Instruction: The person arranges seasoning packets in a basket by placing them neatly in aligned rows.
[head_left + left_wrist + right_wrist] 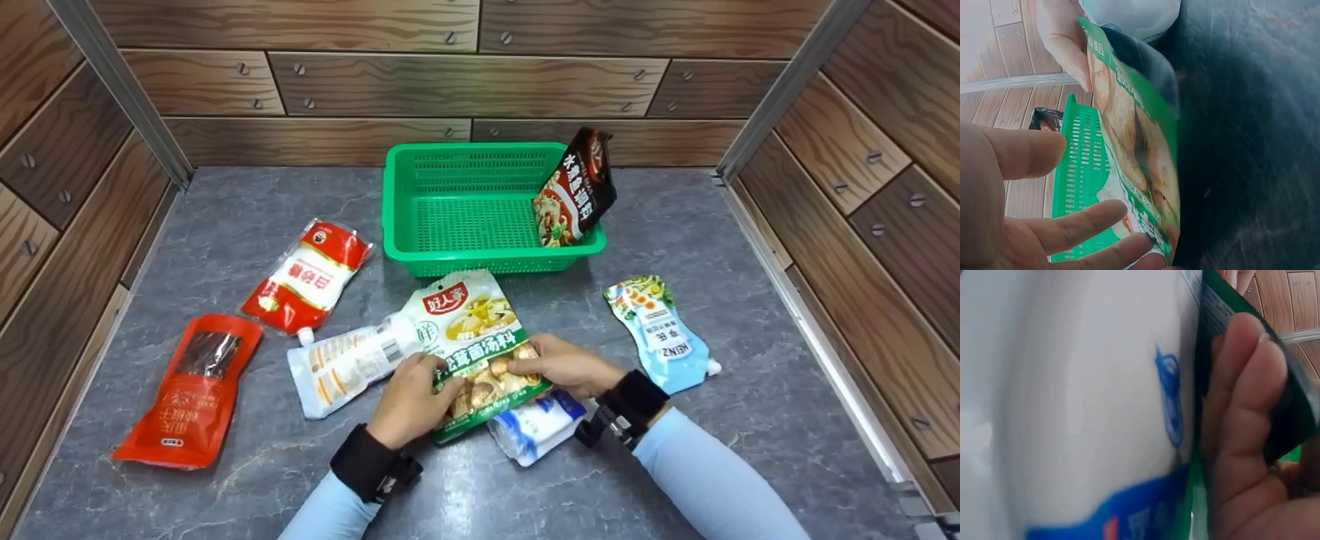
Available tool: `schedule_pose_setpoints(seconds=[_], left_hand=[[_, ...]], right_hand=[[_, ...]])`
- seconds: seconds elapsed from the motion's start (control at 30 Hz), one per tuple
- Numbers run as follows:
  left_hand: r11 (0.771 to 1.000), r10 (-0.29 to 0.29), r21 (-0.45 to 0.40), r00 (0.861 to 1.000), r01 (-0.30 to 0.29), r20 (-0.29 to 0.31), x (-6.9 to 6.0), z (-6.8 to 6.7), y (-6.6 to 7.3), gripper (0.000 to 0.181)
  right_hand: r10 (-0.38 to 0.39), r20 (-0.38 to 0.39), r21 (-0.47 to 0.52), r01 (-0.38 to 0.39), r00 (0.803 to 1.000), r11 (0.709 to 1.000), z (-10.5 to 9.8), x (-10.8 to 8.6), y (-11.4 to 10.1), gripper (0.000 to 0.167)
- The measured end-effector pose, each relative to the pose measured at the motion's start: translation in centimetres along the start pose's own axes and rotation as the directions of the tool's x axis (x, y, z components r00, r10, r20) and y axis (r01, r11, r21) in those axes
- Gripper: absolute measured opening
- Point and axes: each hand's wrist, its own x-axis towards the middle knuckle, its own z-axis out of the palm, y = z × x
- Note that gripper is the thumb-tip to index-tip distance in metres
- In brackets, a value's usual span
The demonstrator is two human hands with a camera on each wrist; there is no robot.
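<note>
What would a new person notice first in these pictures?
Probably the bright green basket at the back of the grey surface, with a dark packet standing tilted at its right end. Next, in front of it, the mushroom packet that the right hand grips while the left hand touches it.

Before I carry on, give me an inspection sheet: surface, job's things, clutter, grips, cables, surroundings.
Surface: grey marbled tabletop.
Job's things: green pouch, held near the basket; dark pouch leaning at the basket's right end.
Clutter: red pouch, sugar pouch and white pouch to the left; Heinz pouch to the right; blue-and-white pack partly hidden by the green pouch.
Grips: left grip touches the green pouch with its fingers; right grip pinches its edge.
Cables: nothing seen.
Surroundings: wood-patterned walls on three sides.
</note>
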Motion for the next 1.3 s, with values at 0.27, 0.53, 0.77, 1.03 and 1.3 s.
schedule_pose_setpoints(seconds=[0.27,0.53,0.77,1.03,1.3], left_hand=[[0.998,0.004,-0.069,1.0,-0.003,0.027,-0.1,0.0,-0.6,0.034],[0.995,0.006,-0.101,0.999,-0.002,0.035,0.1,-0.3,-1.0,0.037],[0.991,0.004,-0.132,0.999,0.002,0.046,0.2,-0.4,-1.5,0.04],[0.975,-0.042,-0.213,0.995,0.06,0.087,0.4,-0.5,-1.2,0.058],[0.866,-0.012,-0.489,0.982,0.106,0.19,1.1,-0.4,-0.7,0.063]], right_hand=[[-0.138,-0.01,-0.007,0.138,0.99,0.99,1.0,-1.1,-0.2,0.031],[-0.191,-0.041,0.012,0.192,0.981,0.981,1.7,-3.2,-0.6,0.042],[-0.229,-0.04,-0.032,0.227,0.973,0.973,1.7,-5.8,-1.4,0.044],[-0.355,-0.069,-0.275,0.325,0.932,0.905,1.5,-8.6,-2.7,0.032],[-0.509,-0.067,-0.322,0.464,0.858,0.825,1.5,-9.3,-3.6,0.033]])
